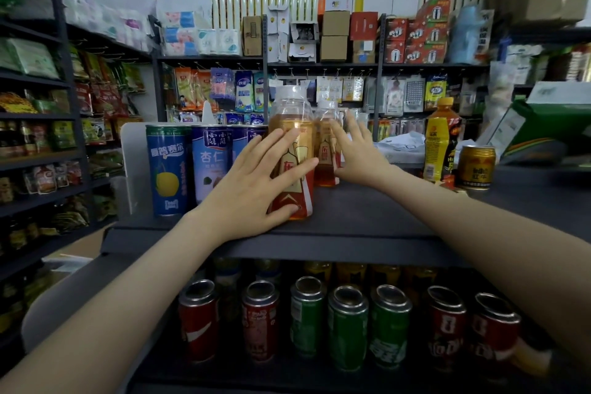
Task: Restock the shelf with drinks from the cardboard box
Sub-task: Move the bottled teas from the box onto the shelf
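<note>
Your spread left hand [252,182] is pressing the near upright bottle [291,112]; your spread right hand [358,153] is touching the farther bottle [324,129].

The front bottle [289,112] showed amber liquid under a white cap, with a red-and-gold label; the rear bottle [323,137] had the same colours. The tall can [166,169] was blue with a yellow fruit, the neighbouring cans [209,163] blue and white. The shelf [367,217] was dark grey. Below stood red cans [260,323] and green cans [348,329].
</note>
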The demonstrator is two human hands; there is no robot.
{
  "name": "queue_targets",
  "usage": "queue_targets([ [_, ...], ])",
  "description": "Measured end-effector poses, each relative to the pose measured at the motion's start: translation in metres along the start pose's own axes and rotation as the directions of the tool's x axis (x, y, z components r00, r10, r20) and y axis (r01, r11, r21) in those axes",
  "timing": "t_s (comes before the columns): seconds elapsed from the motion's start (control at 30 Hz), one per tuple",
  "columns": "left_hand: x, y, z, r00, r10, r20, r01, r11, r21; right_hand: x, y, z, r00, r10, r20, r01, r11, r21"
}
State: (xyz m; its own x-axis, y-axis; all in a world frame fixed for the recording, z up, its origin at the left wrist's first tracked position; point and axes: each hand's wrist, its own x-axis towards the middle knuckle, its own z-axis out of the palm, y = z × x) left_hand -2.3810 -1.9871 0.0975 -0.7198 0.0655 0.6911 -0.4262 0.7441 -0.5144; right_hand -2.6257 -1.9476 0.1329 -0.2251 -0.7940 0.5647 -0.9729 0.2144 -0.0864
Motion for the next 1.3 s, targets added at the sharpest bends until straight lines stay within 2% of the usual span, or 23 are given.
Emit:
queue_targets([
  [0.1,-0.015,0.017,-0.015,0.992,-0.123,0.028,0.124,0.992,-0.029,-0.046,-0.009,-0.019,0.998,0.011,-0.055,-0.005,0.994,0.109],
  [0.17,-0.026,0.029,-0.029,0.976,-0.212,0.042,0.215,0.974,-0.068,-0.079,-0.022,-0.035,0.990,-0.008,-0.142,0.032,0.985,0.167],
  [0.27,-0.045,0.055,-0.054,0.941,-0.335,0.035,0.337,0.934,-0.115,-0.135,-0.054,-0.055,0.953,-0.121,-0.279,0.191,0.952,0.240],
  [0.33,-0.062,0.079,-0.072,0.902,-0.430,0.033,0.428,0.884,-0.187,-0.175,-0.079,-0.058,0.928,-0.211,-0.307,0.306,0.903,0.303],
  [0.43,-0.107,0.121,-0.095,0.817,-0.565,0.117,0.572,0.768,-0.287,-0.241,-0.118,-0.043,0.908,-0.352,-0.225,0.417,0.800,0.431],
  [0.53,-0.179,0.164,-0.116,0.710,-0.628,0.319,0.704,0.653,-0.281,-0.303,-0.157,-0.009,0.882,-0.469,-0.043,0.401,0.699,0.592],
  [0.6,-0.244,0.189,-0.136,0.580,-0.642,0.502,0.791,0.591,-0.158,-0.339,-0.184,0.021,0.826,-0.554,0.104,0.362,0.664,0.654],
  [0.67,-0.317,0.207,-0.163,0.392,-0.655,0.646,0.853,0.522,0.013,-0.369,-0.215,0.049,0.732,-0.637,0.243,0.344,0.653,0.675],
  [0.7,-0.351,0.215,-0.179,0.276,-0.671,0.689,0.881,0.463,0.098,-0.382,-0.232,0.062,0.674,-0.673,0.305,0.344,0.651,0.677],
  [0.8,-0.448,0.234,-0.227,-0.133,-0.661,0.739,0.905,0.224,0.363,-0.419,-0.288,0.101,0.497,-0.753,0.433,0.340,0.627,0.701],
  [0.83,-0.477,0.239,-0.241,-0.245,-0.640,0.728,0.886,0.157,0.436,-0.432,-0.308,0.115,0.440,-0.774,0.456,0.332,0.612,0.718],
  [0.9,-0.535,0.249,-0.261,-0.407,-0.619,0.672,0.836,0.044,0.547,-0.456,-0.350,0.146,0.345,-0.801,0.489,0.317,0.590,0.743],
  [0.97,-0.586,0.255,-0.274,-0.526,-0.599,0.604,0.778,-0.053,0.625,-0.479,-0.394,0.182,0.257,-0.811,0.525,0.299,0.583,0.755],
  [1.03,-0.631,0.261,-0.280,-0.612,-0.550,0.568,0.735,-0.130,0.666,-0.503,-0.436,0.221,0.162,-0.804,0.572,0.285,0.594,0.753],
  [1.17,-0.725,0.271,-0.280,-0.700,-0.429,0.571,0.688,-0.186,0.702,-0.544,-0.515,0.308,-0.002,-0.753,0.658,0.276,0.632,0.724],
  [1.3,-0.821,0.276,-0.270,-0.745,-0.335,0.577,0.656,-0.209,0.726,-0.582,-0.561,0.398,-0.108,-0.625,0.773,0.301,0.720,0.625],
])
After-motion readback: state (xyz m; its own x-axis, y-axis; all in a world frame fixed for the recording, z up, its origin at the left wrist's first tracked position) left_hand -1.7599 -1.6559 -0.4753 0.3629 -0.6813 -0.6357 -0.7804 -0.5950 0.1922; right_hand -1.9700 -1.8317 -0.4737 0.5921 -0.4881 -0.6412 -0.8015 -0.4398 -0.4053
